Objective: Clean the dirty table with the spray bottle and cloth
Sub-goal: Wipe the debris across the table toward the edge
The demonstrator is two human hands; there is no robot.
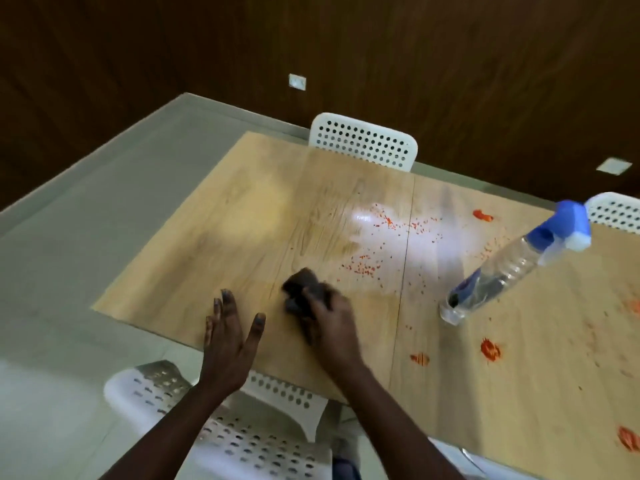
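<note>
Right hand (332, 320) grips one dark cloth (304, 289) on the table (242, 209); left hand (227, 337) flat, fingers spread (one spray bottle (516, 265) nearby).

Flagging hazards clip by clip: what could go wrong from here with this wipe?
The right hand sweeping the cloth rightward may knock over the spray bottle, which stands among the red specks. Wiping the thicker red blobs could smear them across the table instead of lifting them.
</note>
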